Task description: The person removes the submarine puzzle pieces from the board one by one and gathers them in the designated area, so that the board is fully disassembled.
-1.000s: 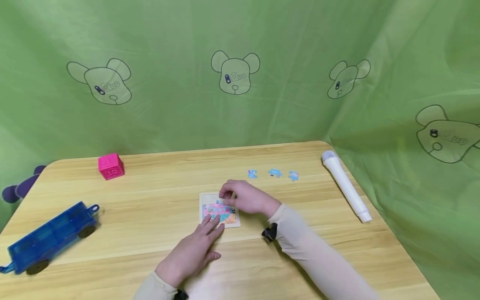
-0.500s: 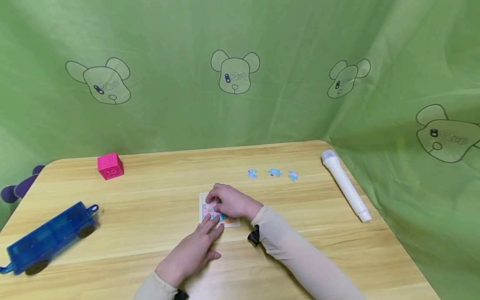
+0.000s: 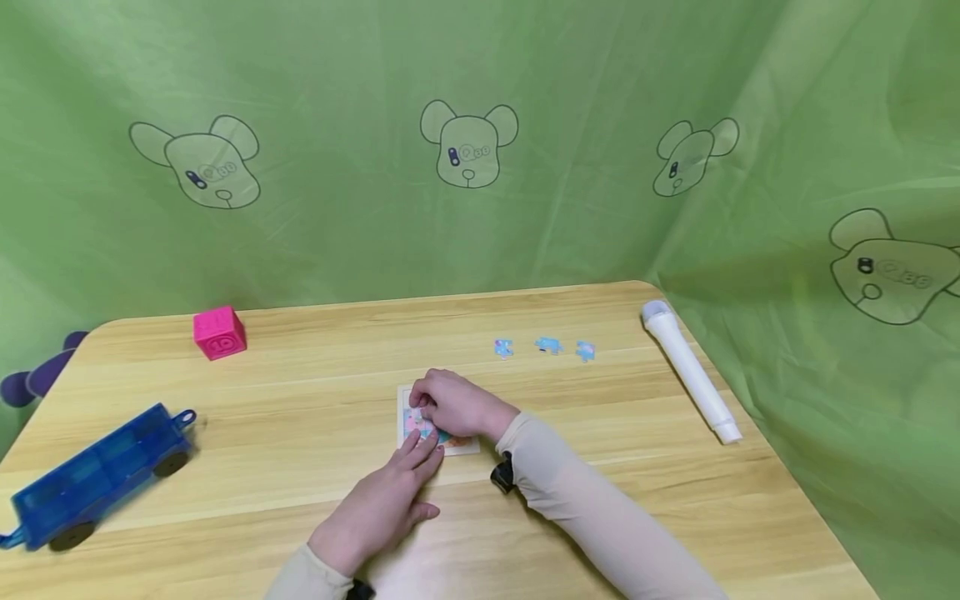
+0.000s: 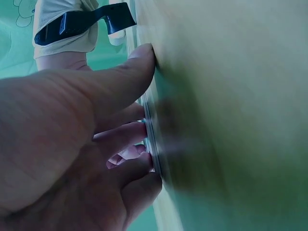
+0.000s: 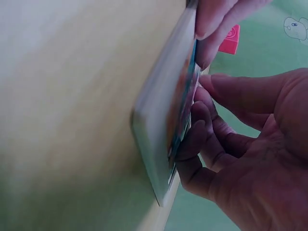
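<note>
A small framed jigsaw puzzle (image 3: pixel 465 447) with a pink, teal and orange picture lies flat on the table, partly covered by both hands. My left hand (image 3: pixel 386 500) lies with fingers extended, fingertips resting on the puzzle's near edge; the left wrist view shows the same hand (image 4: pixel 86 125) side-on, thumb on the tabletop. From the right, my right hand (image 3: pixel 457 404) reaches over the puzzle. Its thumb and index finger pinch a small puzzle piece low over the picture, mostly hidden by the fingers. In the right wrist view this hand's other fingers (image 5: pixel 192 144) curl down against the board (image 5: pixel 156 130).
Behind the puzzle lie three loose blue puzzle pieces (image 3: pixel 549 345). A white microphone-shaped stick (image 3: pixel 690 371) lies along the right edge. At the left are a pink block (image 3: pixel 220 333) and a blue toy wagon (image 3: pixel 105 475). Green curtain (image 3: pixel 337 208) surrounds the wooden table (image 3: pixel 300 358).
My right hand has moved left and slightly toward me, from the puzzle's upper right to its upper left and middle. The left hand stays in place.
</note>
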Available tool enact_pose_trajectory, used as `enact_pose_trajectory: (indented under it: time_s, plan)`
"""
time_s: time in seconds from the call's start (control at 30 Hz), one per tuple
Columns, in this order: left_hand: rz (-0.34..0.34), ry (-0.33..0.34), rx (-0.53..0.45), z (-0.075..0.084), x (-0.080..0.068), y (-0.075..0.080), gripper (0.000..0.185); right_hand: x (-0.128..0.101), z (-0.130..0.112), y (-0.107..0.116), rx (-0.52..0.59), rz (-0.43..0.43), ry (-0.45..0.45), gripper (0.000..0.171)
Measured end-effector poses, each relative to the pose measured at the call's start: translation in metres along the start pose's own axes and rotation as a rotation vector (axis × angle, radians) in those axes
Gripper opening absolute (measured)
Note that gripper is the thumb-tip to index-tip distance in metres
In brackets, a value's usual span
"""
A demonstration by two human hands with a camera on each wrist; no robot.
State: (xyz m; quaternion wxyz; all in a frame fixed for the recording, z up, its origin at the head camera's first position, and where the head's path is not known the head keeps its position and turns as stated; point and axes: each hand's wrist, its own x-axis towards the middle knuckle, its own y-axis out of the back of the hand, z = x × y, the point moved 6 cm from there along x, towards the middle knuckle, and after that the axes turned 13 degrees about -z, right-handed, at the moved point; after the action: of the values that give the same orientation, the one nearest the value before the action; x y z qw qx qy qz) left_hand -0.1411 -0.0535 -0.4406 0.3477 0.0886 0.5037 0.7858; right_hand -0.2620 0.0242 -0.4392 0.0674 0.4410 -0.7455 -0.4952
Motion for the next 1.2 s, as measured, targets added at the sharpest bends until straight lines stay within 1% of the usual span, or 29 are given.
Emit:
enact_pose_trajectory:
  time_s: [0.17, 0.4, 0.7, 0.8, 1.03, 1.2]
  plan:
    - [0.005, -0.004, -0.003, -0.001, -0.001, 0.000, 0.071, -0.001, -0.002, 0.001, -0.003, 0.003, -0.021, 0.015]
    - [0.007, -0.010, -0.011, -0.001, -0.001, 0.000, 0.071, 0.000, -0.002, -0.001, -0.018, 0.004, -0.024, 0.014]
    - [0.003, -0.014, -0.011, -0.001, -0.001, 0.001, 0.070, -0.003, -0.002, 0.002, 0.079, 0.033, 0.014, 0.010]
    - [0.003, -0.015, -0.007, -0.001, -0.001, 0.000, 0.070, -0.003, -0.001, 0.002, 0.092, 0.025, 0.024, 0.008]
    - [0.004, -0.019, -0.006, -0.001, -0.001, 0.000, 0.069, -0.002, -0.001, 0.004, 0.109, 0.008, 0.048, 0.012]
    - [0.003, -0.019, -0.007, -0.001, -0.001, 0.001, 0.069, -0.004, 0.000, 0.010, 0.156, 0.049, 0.072, 0.011]
